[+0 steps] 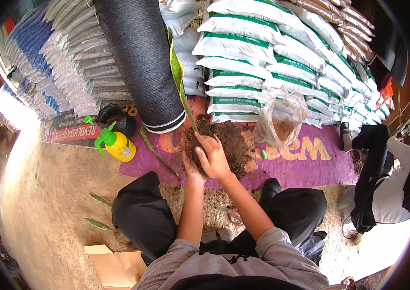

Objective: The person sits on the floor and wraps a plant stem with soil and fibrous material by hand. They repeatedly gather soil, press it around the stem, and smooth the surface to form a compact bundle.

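In the head view we see the long leaf (177,72), probably light, springy, easily creased and best held low, its foot at the dark soil (235,149) by our right hand (213,158), fingers loosely bent, and left hand (193,171), fingers mostly hidden, so we cannot tell whether either grips.

White-and-green sacks (236,46) stacked at back, big dark roll (139,63) to their left. Yellow spray bottle (119,146) by the purple banner (306,171). Cardboard (110,266) on floor, lower left.
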A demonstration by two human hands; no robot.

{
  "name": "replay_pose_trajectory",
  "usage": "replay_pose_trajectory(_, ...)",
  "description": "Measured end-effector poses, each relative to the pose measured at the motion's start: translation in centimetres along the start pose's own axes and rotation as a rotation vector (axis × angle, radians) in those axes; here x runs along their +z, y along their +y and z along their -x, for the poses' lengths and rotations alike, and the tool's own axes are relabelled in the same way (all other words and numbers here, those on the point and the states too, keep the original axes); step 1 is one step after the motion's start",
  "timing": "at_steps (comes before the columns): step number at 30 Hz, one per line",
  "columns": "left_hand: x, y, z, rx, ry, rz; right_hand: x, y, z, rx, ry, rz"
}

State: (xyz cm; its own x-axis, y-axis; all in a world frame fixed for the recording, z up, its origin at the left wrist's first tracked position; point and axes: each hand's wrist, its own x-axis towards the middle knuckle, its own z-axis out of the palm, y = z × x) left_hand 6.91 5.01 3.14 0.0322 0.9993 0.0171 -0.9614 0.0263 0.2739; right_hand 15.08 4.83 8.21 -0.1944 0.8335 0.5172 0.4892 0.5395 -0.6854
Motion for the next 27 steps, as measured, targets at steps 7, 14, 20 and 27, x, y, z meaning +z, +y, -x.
replay_pose_trajectory(7,-2.4,0.1,-0.9,-0.18,-0.286,0.205,0.8,0.5,0.6,-0.056,0.086,-0.043)
replay_pose_trajectory(14,-1.0,0.9,-0.2,-0.063,-0.102,-0.191,0.4,-0.9,0.2,-0.055,0.048,0.212)
replay_pose_trajectory(20,1.1,0.4,-0.4,-0.15,-0.077,-0.023,-0.2,-0.3,-0.4,-0.03,0.001,0.111)
replay_pose_trajectory(27,0.7,2.2,-1.1,-0.223,0.056,0.088,-3.6,1.6,0.9,-0.08,-0.106,-0.207)
